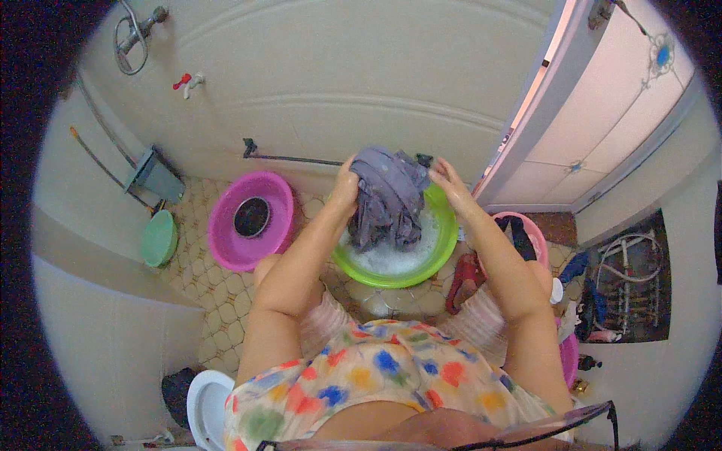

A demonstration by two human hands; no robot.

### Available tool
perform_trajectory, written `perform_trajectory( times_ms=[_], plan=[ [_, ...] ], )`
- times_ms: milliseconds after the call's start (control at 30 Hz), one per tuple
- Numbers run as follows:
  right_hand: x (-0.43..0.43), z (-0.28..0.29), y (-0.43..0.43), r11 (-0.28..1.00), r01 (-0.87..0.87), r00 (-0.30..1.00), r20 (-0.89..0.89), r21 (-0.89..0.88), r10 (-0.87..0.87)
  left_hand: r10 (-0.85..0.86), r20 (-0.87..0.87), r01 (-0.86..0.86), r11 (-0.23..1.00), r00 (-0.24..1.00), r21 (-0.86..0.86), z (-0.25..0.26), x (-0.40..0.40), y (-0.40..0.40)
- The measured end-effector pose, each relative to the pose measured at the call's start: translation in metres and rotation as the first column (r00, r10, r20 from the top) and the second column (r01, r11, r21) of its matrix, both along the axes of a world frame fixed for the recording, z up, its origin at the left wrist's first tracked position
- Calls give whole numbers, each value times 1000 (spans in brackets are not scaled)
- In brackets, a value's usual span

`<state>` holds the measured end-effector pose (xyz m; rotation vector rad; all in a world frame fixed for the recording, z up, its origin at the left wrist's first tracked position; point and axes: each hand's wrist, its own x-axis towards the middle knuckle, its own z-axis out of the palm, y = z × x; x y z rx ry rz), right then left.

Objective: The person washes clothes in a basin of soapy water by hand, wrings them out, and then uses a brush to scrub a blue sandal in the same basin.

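A wet, bunched grey garment (389, 197) hangs over a lime-green plastic basin (395, 280), its lower folds reaching down to the foamy water (389, 259). My left hand (345, 185) grips the garment's left side. At its right edge is my right hand (449, 179), fingers partly extended; whether they pinch the fabric is unclear. The basin stands on the tiled floor before my knees, and the garment hides its far part.
To the left, a magenta basin (223, 237) holds a dark round object (251, 217). A green bowl (160, 239) and a grey dustpan (159, 176) sit by the wall. At right are a pink tub (536, 234) with dark cloth, red cloth (466, 276) and a door (598, 129).
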<state>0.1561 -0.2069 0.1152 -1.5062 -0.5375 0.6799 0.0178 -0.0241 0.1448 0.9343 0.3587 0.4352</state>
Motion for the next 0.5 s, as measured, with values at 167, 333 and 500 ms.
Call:
perform_trajectory(
  times_ms=[167,333,500],
  plan=[
    [-6,-10,30,924,-345,900,-223,164,375,-74,-54,68,992,996,-105,26,5,-27],
    [-65,22,54,914,-404,887,-232,27,399,40,-213,-103,951,976,-292,13,9,-9],
    [-78,-1,80,929,-352,898,-239,114,370,39,-140,-93,908,989,-408,-26,11,13]
  ],
)
